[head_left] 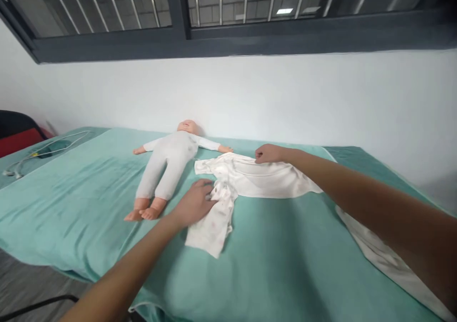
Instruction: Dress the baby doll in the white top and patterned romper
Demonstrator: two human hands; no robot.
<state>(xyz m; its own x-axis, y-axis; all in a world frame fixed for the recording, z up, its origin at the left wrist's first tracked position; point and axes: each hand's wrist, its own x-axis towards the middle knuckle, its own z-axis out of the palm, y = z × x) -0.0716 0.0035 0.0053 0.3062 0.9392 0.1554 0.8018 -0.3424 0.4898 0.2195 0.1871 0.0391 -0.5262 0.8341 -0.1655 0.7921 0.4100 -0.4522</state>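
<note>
A white baby garment (264, 178) lies spread on the green cover, with a bunched part and a faintly patterned lower piece (210, 226) hanging toward me. My left hand (197, 202) is at the bunched part, its thumb and fingers closed on the fabric. At the garment's far edge, my right hand (269, 154) is curled with the fingertips pinching the cloth. To the left lies a baby doll (171, 153) on its back, dressed in a white bodysuit, arms spread and feet bare. One of the doll's hands (224, 148) reaches close to the garment's far left corner.
The green cover (89, 203) drapes over the bed. Another white cloth (389, 255) lies at the right, partly behind my forearm. A white cable (46, 148) rests at the far left near a red and black object (19, 136). A white wall (285, 98) stands behind.
</note>
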